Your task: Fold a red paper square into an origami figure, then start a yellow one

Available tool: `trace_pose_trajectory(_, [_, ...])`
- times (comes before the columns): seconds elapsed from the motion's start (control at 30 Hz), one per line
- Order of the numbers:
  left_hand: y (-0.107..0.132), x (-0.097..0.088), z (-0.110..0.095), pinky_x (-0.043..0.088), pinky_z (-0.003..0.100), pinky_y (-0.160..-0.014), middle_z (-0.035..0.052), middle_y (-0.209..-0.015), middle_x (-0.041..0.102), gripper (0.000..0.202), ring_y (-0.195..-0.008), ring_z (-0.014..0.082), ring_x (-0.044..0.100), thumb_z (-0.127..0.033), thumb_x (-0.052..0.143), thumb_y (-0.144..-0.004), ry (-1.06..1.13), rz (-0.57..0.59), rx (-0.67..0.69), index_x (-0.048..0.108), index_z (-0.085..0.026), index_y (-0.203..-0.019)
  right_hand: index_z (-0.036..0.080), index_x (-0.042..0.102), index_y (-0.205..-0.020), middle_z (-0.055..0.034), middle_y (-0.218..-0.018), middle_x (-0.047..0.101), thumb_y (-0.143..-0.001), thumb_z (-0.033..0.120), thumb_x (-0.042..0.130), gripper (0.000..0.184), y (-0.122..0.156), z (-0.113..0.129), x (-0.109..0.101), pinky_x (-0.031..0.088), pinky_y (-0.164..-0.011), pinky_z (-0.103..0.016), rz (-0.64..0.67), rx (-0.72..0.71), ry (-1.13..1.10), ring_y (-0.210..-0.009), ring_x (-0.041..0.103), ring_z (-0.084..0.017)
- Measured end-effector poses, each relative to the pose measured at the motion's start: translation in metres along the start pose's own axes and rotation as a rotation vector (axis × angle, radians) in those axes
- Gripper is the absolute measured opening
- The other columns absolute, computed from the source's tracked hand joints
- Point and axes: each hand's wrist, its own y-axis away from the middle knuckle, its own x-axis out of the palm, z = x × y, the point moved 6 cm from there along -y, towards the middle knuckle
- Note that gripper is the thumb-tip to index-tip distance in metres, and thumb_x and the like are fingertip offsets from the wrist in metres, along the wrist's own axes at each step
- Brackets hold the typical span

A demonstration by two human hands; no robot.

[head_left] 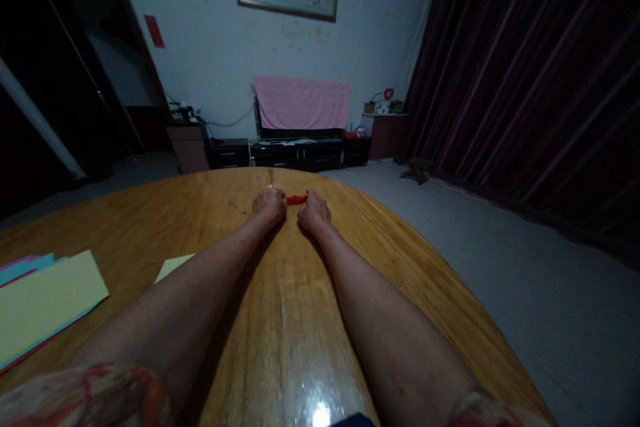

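Observation:
Both arms stretch out over the round wooden table (300, 300) toward its far edge. A narrow red strip (296, 199), perhaps folded paper, spans the gap between my hands. Its left end is in the closed fingers of my left hand (270, 204). The closed fingers of my right hand (315, 209) grip the other end. My fingers cover both ends, so the strip's full length is hidden. Near my left forearm lies a yellow sheet of paper (171, 265), partly covered by the arm.
A stack of coloured paper (50, 300), yellow on top, lies at the table's left. Beyond the table stand a low black cabinet (300, 155) and a screen under a pink cloth (303, 101). A small wooden stool (417, 170) is on the floor by the dark curtain (500, 80).

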Motion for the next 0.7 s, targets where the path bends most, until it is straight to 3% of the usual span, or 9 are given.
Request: trace_pose_trajectory(0.7, [-0.0041,0.001,0.0025,0.05,0.031,-0.087,0.0097,-0.111,0.071,0.032,-0.106,0.0252,0.063,-0.027,0.053,-0.084,0.007,0.011,-0.007,0.072,-0.023,-0.109,0.013,0.052,-0.125,-0.0132,-0.122,0.061,-0.081,0.01,0.049,0.045,-0.0013,-0.0019,-0.0012,0.041,-0.098,-0.035,-0.036,0.004,-0.009,-0.116,0.053,-0.027])
